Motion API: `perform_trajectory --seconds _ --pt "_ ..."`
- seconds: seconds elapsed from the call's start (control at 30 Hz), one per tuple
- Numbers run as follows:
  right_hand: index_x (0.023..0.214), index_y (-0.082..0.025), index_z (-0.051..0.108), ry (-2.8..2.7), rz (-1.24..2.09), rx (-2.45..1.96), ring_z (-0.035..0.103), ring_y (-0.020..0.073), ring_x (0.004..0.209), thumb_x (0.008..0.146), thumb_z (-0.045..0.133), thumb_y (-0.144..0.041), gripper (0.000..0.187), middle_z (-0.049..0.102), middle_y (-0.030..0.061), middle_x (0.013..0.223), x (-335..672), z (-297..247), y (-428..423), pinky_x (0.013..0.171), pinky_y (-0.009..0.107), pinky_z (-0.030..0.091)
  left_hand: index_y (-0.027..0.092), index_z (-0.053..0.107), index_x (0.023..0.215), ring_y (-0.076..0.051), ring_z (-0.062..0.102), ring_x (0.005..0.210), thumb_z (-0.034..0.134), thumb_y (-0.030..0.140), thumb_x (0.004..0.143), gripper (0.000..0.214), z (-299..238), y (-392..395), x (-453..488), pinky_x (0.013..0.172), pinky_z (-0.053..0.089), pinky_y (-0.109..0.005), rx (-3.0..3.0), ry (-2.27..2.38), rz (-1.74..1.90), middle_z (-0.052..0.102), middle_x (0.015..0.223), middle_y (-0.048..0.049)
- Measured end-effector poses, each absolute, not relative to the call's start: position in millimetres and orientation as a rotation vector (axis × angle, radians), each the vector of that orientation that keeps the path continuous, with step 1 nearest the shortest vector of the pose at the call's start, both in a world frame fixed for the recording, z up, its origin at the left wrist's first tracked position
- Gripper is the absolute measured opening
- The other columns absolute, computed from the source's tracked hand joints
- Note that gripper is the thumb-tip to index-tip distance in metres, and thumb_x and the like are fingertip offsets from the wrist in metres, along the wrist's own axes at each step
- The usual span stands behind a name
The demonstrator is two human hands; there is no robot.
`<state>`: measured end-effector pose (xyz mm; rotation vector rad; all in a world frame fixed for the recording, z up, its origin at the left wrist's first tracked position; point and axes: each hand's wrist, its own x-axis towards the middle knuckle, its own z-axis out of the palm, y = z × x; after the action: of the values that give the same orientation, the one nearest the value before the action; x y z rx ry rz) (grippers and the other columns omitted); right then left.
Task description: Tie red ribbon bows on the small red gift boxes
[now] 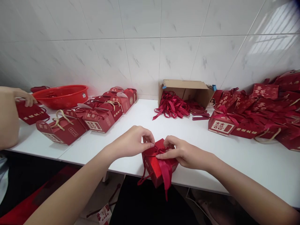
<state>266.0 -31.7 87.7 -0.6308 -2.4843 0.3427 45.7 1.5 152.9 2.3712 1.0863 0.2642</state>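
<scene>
Fingers [147, 137] of the left hand [132, 142] and the right hand [181, 153] were pinched shut on the satin ribbon [167, 177] atop a small red box [153, 173], which stood at the near edge of the white table [222, 153]. I think an even pull on both ends, with the box steady, would give a neat knot. The card looked stiff and matte. Farther away, glossy loose ribbons [172, 106] spilled from a brown carton [187, 87].
</scene>
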Motion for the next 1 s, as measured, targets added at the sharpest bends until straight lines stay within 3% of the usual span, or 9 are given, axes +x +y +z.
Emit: perform_trajectory --seconds 0.23,0.43,0.57,0.77,1.0 --pt "0.106 -0.025 0.070 -2.450 0.406 -0.609 0.046 0.0127 0.079 0.080 0.046 0.003 0.045 0.045 0.0051 0.088 266 86 -31 0.068 0.025 0.048 0.020 0.058 0.087 -0.016 0.053 0.088 0.051 0.039 0.084 0.020 146 13 44 0.081 0.042 -0.029 2.324 0.870 0.195 0.061 0.094 -0.0019" --pt "0.106 -0.025 0.069 -2.422 0.495 -0.610 0.049 0.0134 0.084 0.078 0.044 0.005 0.049 0.047 0.0064 0.094 267 86 -30 0.073 0.028 0.049 0.023 0.062 0.086 -0.022 0.039 0.125 0.051 0.042 0.086 0.022 134 20 40 0.102 0.032 -0.034 2.246 0.673 0.159 0.047 0.133 -0.0041" --pt "0.108 -0.026 0.069 -2.430 0.513 -0.626 0.049 0.0138 0.086 0.075 0.043 0.008 0.054 0.046 0.0061 0.095 268 85 -30 0.075 0.030 0.050 0.020 0.062 0.078 -0.021 0.044 0.124 0.050 0.041 0.087 0.025 131 20 40 0.101 0.035 -0.034 2.119 0.667 0.192 0.047 0.136 -0.0053" --pt "0.108 -0.027 0.069 -2.431 0.495 -0.601 0.047 0.0134 0.083 0.073 0.042 0.008 0.057 0.043 0.0051 0.092 268 83 -30 0.073 0.028 0.050 0.022 0.062 0.071 -0.021 0.035 0.131 0.051 0.042 0.086 0.027 137 20 42 0.105 0.029 -0.034 2.173 0.712 0.186 0.048 0.139 -0.0017" --pt "0.108 -0.027 0.069 -2.397 0.497 -0.580 0.047 0.0131 0.083 0.076 0.043 0.007 0.053 0.044 0.0050 0.093 268 80 -29 0.073 0.029 0.050 0.020 0.060 0.066 -0.022 0.045 0.124 0.057 0.041 0.081 0.026 134 22 46 0.103 0.033 -0.035 2.097 0.702 0.265 0.051 0.135 -0.0038"
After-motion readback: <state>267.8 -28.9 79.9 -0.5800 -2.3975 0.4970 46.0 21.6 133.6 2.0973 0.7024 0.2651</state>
